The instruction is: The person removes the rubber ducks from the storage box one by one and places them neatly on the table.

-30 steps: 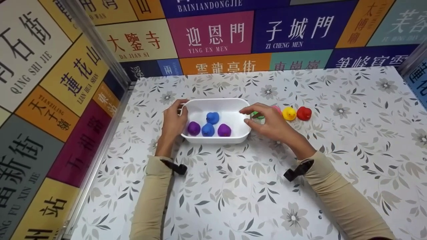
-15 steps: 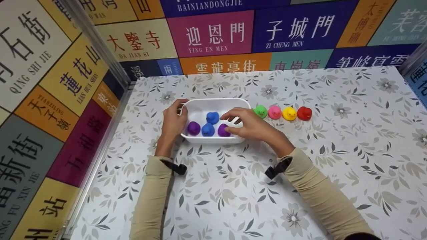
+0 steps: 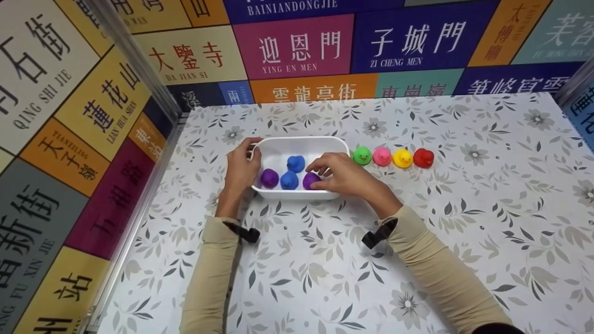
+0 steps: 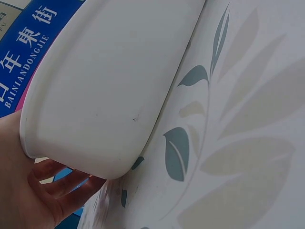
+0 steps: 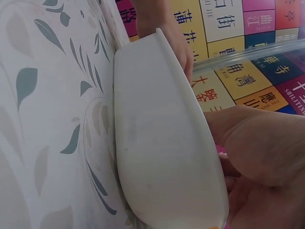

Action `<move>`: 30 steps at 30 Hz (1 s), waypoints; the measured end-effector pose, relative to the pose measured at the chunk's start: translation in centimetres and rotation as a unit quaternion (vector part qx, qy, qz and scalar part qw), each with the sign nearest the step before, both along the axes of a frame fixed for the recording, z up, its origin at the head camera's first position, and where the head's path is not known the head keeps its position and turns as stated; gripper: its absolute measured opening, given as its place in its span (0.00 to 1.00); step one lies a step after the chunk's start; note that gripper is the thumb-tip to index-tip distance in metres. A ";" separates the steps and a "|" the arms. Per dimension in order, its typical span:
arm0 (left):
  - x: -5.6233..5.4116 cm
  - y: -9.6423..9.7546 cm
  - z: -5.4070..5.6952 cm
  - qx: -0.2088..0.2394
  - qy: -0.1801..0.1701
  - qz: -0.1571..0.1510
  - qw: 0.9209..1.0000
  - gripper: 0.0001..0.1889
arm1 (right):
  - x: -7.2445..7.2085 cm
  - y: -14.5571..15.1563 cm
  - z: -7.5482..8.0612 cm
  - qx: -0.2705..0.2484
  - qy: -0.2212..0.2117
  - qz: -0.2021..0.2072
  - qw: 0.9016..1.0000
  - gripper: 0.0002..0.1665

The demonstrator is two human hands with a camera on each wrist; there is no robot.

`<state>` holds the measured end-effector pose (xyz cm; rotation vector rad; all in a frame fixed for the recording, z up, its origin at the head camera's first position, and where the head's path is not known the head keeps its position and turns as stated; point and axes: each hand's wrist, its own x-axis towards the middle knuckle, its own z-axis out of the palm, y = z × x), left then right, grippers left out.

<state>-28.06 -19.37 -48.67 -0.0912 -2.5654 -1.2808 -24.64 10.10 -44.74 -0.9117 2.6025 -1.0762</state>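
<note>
A white plastic tub stands on the table, holding two blue rubber ducks and two purple ones. My left hand grips the tub's left end, with fingers on its outer wall, as the left wrist view shows. Inside the right end, my right hand has its thumb and fingers around the right purple rubber duck, which is partly covered by them. The other purple duck lies near the left hand. From the right wrist, the tub's wall hides the fingertips.
Right of the tub stands a row of rubber ducks: green, pink, yellow and red. The table has a floral cover. Panels with lettering rise behind it and at the left.
My right hand has moved left from the tub's right rim into the tub, closing its fingers around the right purple duck. The green and pink ducks came into fuller view. The left hand stayed still.
</note>
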 end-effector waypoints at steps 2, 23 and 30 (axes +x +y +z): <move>0.0 0.0 0.0 -0.001 -0.001 0.001 1.000 0.17 | 0.0 -0.1 0.0 0.005 0.005 -0.002 1.000 0.22; 0.0 0.1 0.1 0.006 -0.007 0.005 1.000 0.16 | 0.5 -0.5 -0.1 0.009 0.003 -0.009 1.000 0.13; 0.0 0.1 0.2 -0.003 -0.010 0.003 1.000 0.17 | 0.6 -0.3 -0.3 0.006 0.010 -0.015 1.000 0.17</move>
